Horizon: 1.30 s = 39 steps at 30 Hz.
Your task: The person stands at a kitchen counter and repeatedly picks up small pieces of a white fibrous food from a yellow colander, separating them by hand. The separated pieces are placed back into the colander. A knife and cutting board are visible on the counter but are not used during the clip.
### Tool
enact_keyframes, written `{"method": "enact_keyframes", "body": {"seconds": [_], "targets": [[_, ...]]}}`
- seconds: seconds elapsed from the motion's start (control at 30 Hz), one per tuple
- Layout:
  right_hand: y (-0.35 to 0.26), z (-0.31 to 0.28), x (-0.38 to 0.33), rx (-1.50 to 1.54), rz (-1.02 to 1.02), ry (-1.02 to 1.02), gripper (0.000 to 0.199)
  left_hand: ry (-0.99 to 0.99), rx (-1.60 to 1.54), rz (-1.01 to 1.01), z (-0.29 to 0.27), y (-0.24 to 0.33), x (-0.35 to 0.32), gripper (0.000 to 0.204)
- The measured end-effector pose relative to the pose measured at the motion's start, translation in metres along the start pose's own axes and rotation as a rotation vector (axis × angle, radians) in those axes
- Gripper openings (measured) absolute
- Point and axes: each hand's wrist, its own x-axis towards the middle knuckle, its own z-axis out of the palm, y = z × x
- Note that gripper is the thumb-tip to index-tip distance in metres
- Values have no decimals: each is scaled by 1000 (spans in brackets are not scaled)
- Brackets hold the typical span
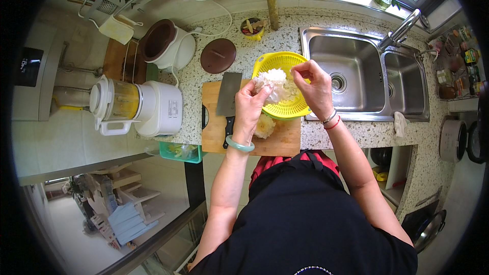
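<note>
My left hand, with a pale green bangle at its wrist, holds a ruffled white snow fungus over the yellow colander. Over the colander's right side, my right hand has its fingertips pinched together; whatever they hold is too small to make out. Pale torn pieces lie in the colander beneath my hands. A second, yellowish-white snow fungus rests on the wooden cutting board, just below the colander. Left of my left hand, a black-handled cleaver lies on the board.
At right is a double steel sink with a tap. Left stand a blender and a white cooker; its brown lid lies nearby. A small yellow pot stands behind. A green bin hangs at the counter edge.
</note>
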Motion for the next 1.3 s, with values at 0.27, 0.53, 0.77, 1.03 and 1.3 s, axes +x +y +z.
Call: {"method": "enact_keyframes", "body": {"seconds": [0.27, 0.53, 0.77, 1.03, 1.3], "targets": [[-6, -1, -2, -161, -140, -65, 13, 60, 255, 161, 7, -3, 0, 23], [-19, 1, -1, -246, -319, -175, 16, 106, 594, 421, 22, 9, -5, 25], [-14, 3, -3, -317, -308, -179, 16, 79, 638, 475, 22, 11, -7, 25], [-13, 7, -7, -137, -189, -116, 15, 64, 453, 321, 21, 9, -8, 25], [-14, 3, -7, -123, -88, -152, 11, 39, 363, 254, 16, 4, -6, 23]]}}
